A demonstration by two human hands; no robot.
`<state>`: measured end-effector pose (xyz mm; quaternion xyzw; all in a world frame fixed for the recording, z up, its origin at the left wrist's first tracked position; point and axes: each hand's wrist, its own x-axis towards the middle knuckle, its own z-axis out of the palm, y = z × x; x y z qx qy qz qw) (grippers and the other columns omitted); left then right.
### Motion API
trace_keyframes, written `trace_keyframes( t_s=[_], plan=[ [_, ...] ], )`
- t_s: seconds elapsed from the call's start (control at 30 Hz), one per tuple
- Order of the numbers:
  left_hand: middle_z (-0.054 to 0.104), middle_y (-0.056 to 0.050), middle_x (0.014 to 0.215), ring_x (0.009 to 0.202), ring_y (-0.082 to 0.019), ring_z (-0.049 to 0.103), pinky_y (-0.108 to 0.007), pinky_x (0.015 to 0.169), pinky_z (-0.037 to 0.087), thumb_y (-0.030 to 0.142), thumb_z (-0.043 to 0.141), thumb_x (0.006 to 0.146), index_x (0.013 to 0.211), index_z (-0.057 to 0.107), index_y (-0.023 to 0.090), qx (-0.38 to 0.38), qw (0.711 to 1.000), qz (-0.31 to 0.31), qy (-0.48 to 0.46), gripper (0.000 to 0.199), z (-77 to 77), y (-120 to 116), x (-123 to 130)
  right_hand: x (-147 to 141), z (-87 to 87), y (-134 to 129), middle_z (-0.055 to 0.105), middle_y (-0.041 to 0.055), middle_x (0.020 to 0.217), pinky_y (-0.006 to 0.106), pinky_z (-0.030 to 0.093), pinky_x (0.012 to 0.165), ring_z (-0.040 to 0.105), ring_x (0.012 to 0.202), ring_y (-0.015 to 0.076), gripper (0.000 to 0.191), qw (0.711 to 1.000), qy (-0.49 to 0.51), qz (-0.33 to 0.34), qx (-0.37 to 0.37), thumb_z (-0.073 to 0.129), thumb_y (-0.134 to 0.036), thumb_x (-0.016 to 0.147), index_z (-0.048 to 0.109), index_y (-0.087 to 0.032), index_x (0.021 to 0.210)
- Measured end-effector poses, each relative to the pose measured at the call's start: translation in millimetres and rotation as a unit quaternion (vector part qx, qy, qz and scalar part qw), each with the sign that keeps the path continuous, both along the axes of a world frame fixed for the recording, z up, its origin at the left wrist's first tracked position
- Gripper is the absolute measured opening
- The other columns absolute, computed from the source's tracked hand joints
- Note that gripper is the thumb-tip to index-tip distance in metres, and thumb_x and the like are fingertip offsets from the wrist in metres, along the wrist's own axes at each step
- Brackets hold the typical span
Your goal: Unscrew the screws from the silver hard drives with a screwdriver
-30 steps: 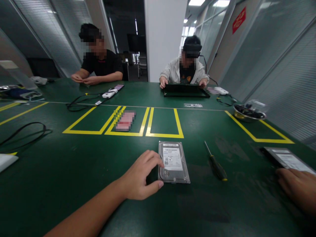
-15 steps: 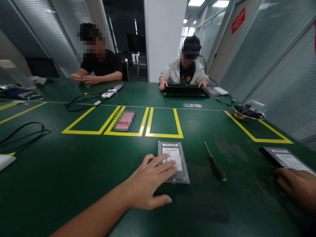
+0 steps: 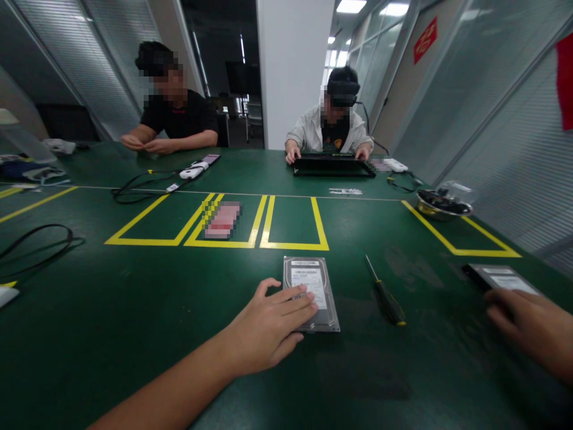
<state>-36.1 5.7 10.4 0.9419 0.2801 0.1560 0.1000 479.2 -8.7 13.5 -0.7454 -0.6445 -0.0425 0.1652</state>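
A silver hard drive [image 3: 329, 313] with a white label lies flat on the green table, in front of me. My left hand [image 3: 277, 322] rests over its lower left part, fingers spread on the label, thumb near its bottom edge. At the right edge, my right hand [image 3: 532, 325] is at the near side of a second hard drive [image 3: 501, 278], partly covering it; its fingers are blurred, and its grip cannot be made out. Between the two drives lies a screwdriver [image 3: 388, 301] with a dark and yellow handle.
Yellow tape frames [image 3: 293, 245] mark the table [image 3: 156, 334]; a pinkish flat object [image 3: 222, 220] lies in one. A metal bowl [image 3: 443, 209] of dark items stands back right. Across sit two people, one holding a black frame [image 3: 333, 173]. Cables [image 3: 67, 239] lie left.
The view has shifted slightly. My left thumb has drawn in toward the fingers and the drive's bottom edge. My right hand covers the second drive a little differently.
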Motion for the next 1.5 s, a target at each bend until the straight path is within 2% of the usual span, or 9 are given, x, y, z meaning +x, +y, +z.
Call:
trace_keyframes(
  t_s=[0.07, 0.17, 0.4, 0.47, 0.63, 0.77, 0.97, 1.13, 1.5],
  plan=[
    [0.052, -0.004, 0.145, 0.138, -0.024, 0.042, -0.049, 0.107, 0.019, 0.024, 0.051, 0.095, 0.142, 0.045, 0.026, 0.01, 1.0, -0.003, -0.005, 0.048, 0.8, 0, 0, -32, 16.4, 2, 0.071, 0.0177, 0.092, 0.042, 0.045, 0.069, 0.065, 0.077, 0.0278, 0.018, 0.999, -0.023, 0.006, -0.027, 0.07, -0.035, 0.066, 0.069, -0.023, 0.08],
    [0.055, -0.006, 0.142, 0.136, -0.025, 0.046, -0.049, 0.107, 0.02, 0.023, 0.051, 0.094, 0.14, 0.048, 0.025, 0.025, 1.0, -0.009, -0.01, 0.046, 0.8, 1, 0, -88, 40.3, 3, 0.07, 0.0143, 0.09, 0.043, 0.046, 0.076, 0.065, 0.083, 0.0293, 0.017, 0.998, 0.004, 0.051, 0.02, 0.06, -0.034, 0.071, 0.066, -0.023, 0.083],
    [0.058, -0.005, 0.14, 0.132, -0.025, 0.05, -0.05, 0.108, 0.019, 0.024, 0.051, 0.092, 0.138, 0.05, 0.024, 0.04, 0.999, -0.013, -0.011, 0.046, -1.7, -1, -4, -204, 65.3, 5, 0.065, 0.0054, 0.083, 0.034, 0.045, 0.069, 0.059, 0.076, 0.0204, 0.017, 0.962, 0.208, 0.177, 0.03, 0.058, -0.037, 0.083, 0.065, -0.022, 0.087],
    [0.059, -0.005, 0.139, 0.13, -0.026, 0.051, -0.05, 0.108, 0.021, 0.024, 0.052, 0.091, 0.137, 0.052, 0.023, 0.042, 0.999, -0.019, -0.014, 0.046, -0.1, -2, -5, -230, 67.4, 4, 0.064, 0.0039, 0.082, 0.032, 0.045, 0.07, 0.058, 0.076, 0.0184, 0.019, 0.927, 0.333, 0.173, 0.009, 0.06, -0.039, 0.085, 0.064, -0.022, 0.089],
    [0.064, -0.008, 0.132, 0.122, -0.028, 0.057, -0.051, 0.104, 0.03, 0.024, 0.055, 0.087, 0.131, 0.057, 0.019, 0.056, 0.997, -0.045, -0.029, 0.045, 3.6, -5, -7, -277, 65.3, 2, 0.06, 0.0013, 0.082, 0.028, 0.041, 0.067, 0.053, 0.076, 0.0149, 0.024, 0.758, 0.639, 0.126, -0.028, 0.075, -0.037, 0.074, 0.062, -0.021, 0.086],
    [0.067, -0.009, 0.126, 0.117, -0.028, 0.06, -0.051, 0.102, 0.034, 0.025, 0.057, 0.085, 0.127, 0.06, 0.016, 0.077, 0.994, -0.055, -0.055, 0.043, 0.9, -8, -7, -295, 52.1, 4, 0.054, -0.0014, 0.071, 0.029, 0.036, 0.064, 0.044, 0.067, 0.0127, 0.027, 0.671, 0.737, 0.067, -0.047, 0.08, -0.034, 0.066, 0.061, -0.021, 0.079],
    [0.071, -0.006, 0.118, 0.106, -0.026, 0.065, -0.048, 0.097, 0.038, 0.023, 0.061, 0.079, 0.12, 0.063, 0.015, 0.094, 0.989, -0.072, -0.088, 0.042, -0.7, -11, -7, -299, 15.5, 11, 0.051, -0.0038, 0.068, 0.028, 0.031, 0.063, 0.04, 0.064, 0.0113, 0.027, 0.621, 0.777, 0.054, -0.084, 0.081, -0.03, 0.068, 0.058, -0.021, 0.08],
    [0.073, -0.007, 0.112, 0.098, -0.025, 0.068, -0.045, 0.093, 0.044, 0.021, 0.062, 0.077, 0.115, 0.065, 0.013, 0.11, 0.985, -0.076, -0.109, 0.039, -3.2, -16, -5, -297, -1.8, 13, 0.049, -0.005, 0.068, 0.027, 0.029, 0.061, 0.038, 0.062, 0.0097, 0.025, 0.613, 0.78, 0.07, -0.1, 0.08, -0.029, 0.07, 0.058, -0.021, 0.08],
    [0.074, -0.007, 0.108, 0.093, -0.025, 0.069, -0.045, 0.092, 0.047, 0.022, 0.062, 0.078, 0.111, 0.067, 0.012, 0.126, 0.983, -0.074, -0.107, 0.036, -1.5, -23, -1, -294, -11.7, 11, 0.049, -0.0044, 0.07, 0.026, 0.029, 0.061, 0.038, 0.064, 0.0096, 0.021, 0.626, 0.766, 0.098, -0.108, 0.078, -0.03, 0.073, 0.06, -0.02, 0.078]
  ],
)
